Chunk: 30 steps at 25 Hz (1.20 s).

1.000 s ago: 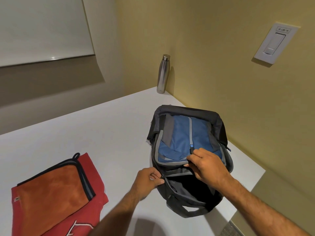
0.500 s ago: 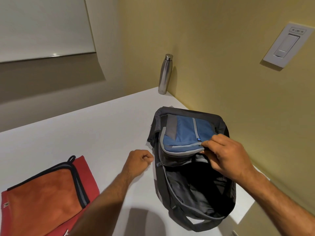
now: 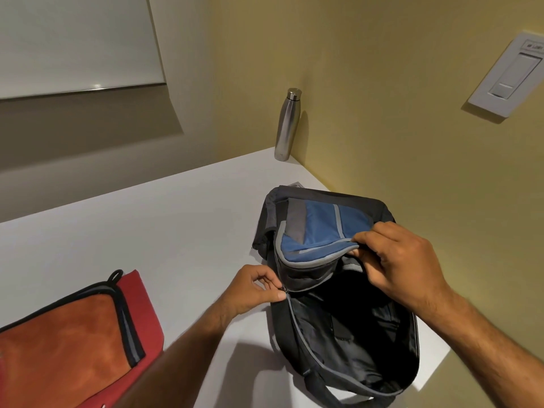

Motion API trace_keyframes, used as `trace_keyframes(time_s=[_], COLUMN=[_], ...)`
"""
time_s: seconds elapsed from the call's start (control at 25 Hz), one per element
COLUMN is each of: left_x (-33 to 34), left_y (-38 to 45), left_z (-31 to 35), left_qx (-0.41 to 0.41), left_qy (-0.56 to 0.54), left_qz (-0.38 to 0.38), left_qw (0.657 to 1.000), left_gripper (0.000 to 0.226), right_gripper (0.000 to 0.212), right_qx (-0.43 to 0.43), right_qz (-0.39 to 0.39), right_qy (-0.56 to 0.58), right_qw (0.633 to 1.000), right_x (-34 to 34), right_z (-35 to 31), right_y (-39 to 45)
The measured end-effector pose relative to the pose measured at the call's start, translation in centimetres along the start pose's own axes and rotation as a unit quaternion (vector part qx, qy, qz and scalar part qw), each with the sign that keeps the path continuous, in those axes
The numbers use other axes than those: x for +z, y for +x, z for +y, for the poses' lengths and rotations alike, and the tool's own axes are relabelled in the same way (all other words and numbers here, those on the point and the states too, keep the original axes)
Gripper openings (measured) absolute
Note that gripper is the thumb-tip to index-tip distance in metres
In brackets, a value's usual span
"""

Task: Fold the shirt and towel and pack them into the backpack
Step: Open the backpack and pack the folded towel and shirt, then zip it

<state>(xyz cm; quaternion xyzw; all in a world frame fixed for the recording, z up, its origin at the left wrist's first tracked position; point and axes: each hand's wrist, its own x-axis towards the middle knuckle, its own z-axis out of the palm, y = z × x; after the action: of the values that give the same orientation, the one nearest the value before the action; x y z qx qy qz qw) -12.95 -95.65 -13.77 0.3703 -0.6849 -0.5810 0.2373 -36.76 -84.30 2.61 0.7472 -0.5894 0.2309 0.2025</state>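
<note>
At 4 o'clock on white table (image 3: 147, 219): black-and-blue fabric backpack (image 3: 329, 313) gaping, right hand (image 3: 400, 260) gripping flap, left hand (image 3: 259, 287) pinching zipper. Orange towel (image 3: 61, 340) on red shirt (image 3: 141, 301), 8 o'clock. Risk: flap slips, mouth collapses.

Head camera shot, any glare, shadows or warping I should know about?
Head view: wide-angle bending bows the table edges; bright glint on the whiteboard rail; soft shadows beside the bottle and under the left hand; backpack interior very dark.
</note>
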Motion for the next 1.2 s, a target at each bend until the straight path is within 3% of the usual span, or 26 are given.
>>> trace_keyframes(time_s=[0.16,0.44,0.8,1.0,1.2], left_x=[0.3,-2.5,-1.9,-1.6,-2.0], left_y=[0.4,3.6,8.2,8.8,7.9], left_z=[0.2,0.7,0.5,0.2,-0.3], left_qx=[-0.021,-0.043,-0.046,-0.064,-0.034], left_qy=[0.053,0.113,0.258,0.265,0.225], left_qz=[-0.019,0.074,0.165,0.225,0.186], left_qw=[0.998,0.990,0.951,0.935,0.956], left_gripper=[0.020,0.021,0.005,0.006,0.008], right_gripper=[0.031,0.024,0.021,0.015,0.019], right_qx=[-0.006,0.001,-0.001,-0.003,-0.025], right_qz=[0.002,0.019,0.033,0.032,0.014], right_qy=[0.001,0.005,0.009,0.003,0.006], right_qw=[1.000,1.000,0.999,0.999,1.000], right_x=[0.0,-0.5,-0.6,-0.2,0.3], right_z=[0.1,0.9,1.3,1.1,0.3], right_y=[0.1,0.1,0.3,0.1,-0.5])
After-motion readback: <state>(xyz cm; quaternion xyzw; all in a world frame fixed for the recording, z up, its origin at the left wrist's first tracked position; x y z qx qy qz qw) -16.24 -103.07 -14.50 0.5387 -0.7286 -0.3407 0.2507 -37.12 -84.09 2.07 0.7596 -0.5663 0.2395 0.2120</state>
